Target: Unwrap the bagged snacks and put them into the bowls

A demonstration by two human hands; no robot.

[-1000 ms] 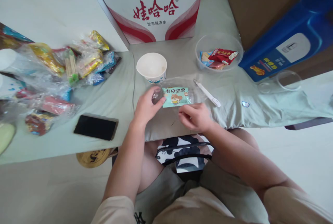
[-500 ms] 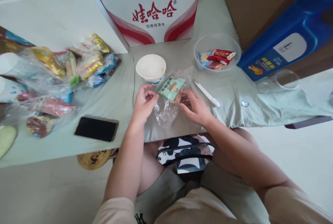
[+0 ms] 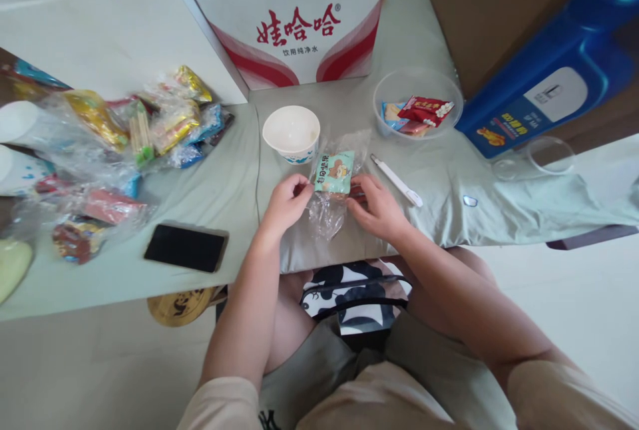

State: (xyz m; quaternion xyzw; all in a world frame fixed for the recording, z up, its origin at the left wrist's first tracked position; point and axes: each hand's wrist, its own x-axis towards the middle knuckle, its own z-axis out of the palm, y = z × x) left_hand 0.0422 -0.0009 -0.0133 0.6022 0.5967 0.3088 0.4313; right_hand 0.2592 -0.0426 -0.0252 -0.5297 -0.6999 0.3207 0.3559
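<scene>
At the centre of the frame, the left hand (image 3: 285, 202) and right hand (image 3: 378, 207) flank a green packet (image 3: 334, 174), equally near, curled in at its edges; whether either pinches it, I cannot tell. It sits between them over the tabletop (image 3: 240, 184), its clear wrapper (image 3: 327, 220) slanting lengthwise from upper right to lower left, lettering along its left side. Just above stands a white bowl (image 3: 291, 129).

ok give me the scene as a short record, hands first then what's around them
left hand: at the left edge of the green packet, grip unclear
right hand: at the packet's right edge, grip unclear
behind packet: white bowl
right of packet: slim white tool
farther right: clear bowl holding snack packets
left: black phone, wrapped snacks
</scene>
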